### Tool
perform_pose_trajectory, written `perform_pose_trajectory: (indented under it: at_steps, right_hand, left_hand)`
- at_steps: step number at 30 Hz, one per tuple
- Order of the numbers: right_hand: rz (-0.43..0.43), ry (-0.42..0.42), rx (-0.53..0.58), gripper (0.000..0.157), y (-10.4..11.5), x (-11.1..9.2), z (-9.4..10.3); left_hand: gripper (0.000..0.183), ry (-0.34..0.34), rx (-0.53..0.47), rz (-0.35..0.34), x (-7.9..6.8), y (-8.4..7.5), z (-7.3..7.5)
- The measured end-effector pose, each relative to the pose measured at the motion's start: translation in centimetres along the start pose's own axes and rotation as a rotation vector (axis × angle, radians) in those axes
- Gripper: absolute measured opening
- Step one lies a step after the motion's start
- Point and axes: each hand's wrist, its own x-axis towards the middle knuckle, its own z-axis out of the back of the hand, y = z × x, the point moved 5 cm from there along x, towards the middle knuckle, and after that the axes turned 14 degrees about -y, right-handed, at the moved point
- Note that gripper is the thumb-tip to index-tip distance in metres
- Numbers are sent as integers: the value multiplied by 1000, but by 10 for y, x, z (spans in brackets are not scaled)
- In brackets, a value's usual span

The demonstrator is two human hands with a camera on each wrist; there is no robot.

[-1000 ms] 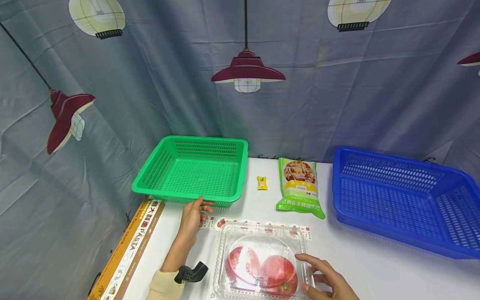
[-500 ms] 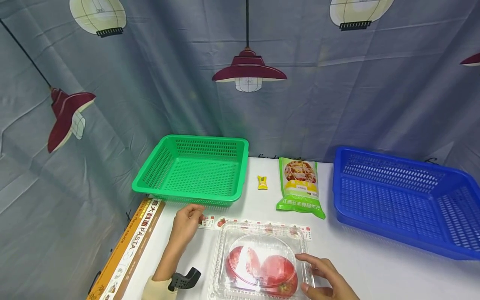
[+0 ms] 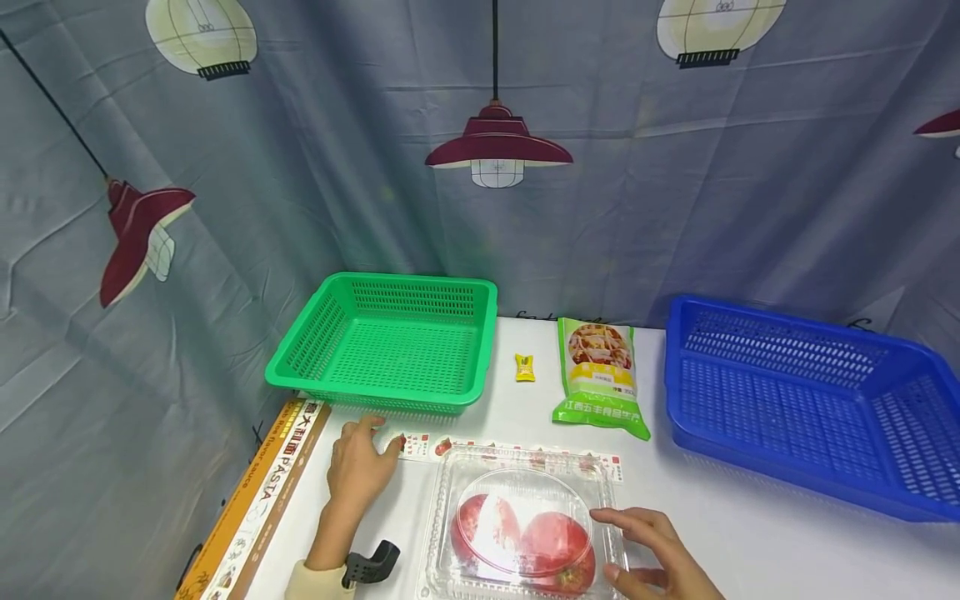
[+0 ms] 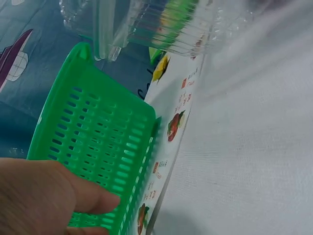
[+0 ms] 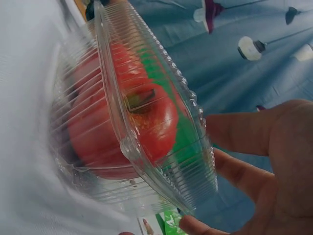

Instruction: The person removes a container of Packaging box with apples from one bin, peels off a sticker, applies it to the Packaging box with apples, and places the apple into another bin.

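Observation:
A clear plastic clamshell container (image 3: 431,533) stands on the white table with its lid down. Red apples (image 5: 146,122) show through its walls. At the container's right side, the fingertips of my right hand (image 3: 660,554) touch the lid's edge, fingers fairly straight and spread. My left hand (image 3: 360,471) is left of the container, over the table, with fingers loosely bent and nothing in its grasp. Its fingertips are close to the left end of a long white strip (image 3: 510,448) printed with red food pictures. That strip runs behind the container and is partly covered by it.
A green basket (image 3: 382,398) stands behind my left hand. On the left lies a long pasta box (image 3: 258,508). Toward the back are a small yellow wrapped packet (image 3: 524,367) and a green food bag (image 3: 600,379). A blue basket (image 3: 780,450) stands at right.
My left hand has drawn back from the green basket's front rim, toward me and to the left, down beside the strip's end. The right hand stays at the container.

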Motion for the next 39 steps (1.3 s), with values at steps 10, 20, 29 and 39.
perform_pose_trajectory:
  at_steps: [10, 20, 29, 39]
  right_hand:
    - [94, -127, 20, 44, 10, -2, 10]
    - [101, -145, -62, 44, 13, 6, 17]
    - [98, -183, -45, 44, 12, 4, 17]
    - [76, -175, -46, 44, 9, 4, 17]
  left_hand:
    - [60, 47, 9, -40, -3, 1, -8]
    - [48, 128, 71, -83, 1, -2, -15]
    - [28, 139, 100, -114, 4, -7, -17]
    - [36, 103, 119, -168, 3, -9, -17]
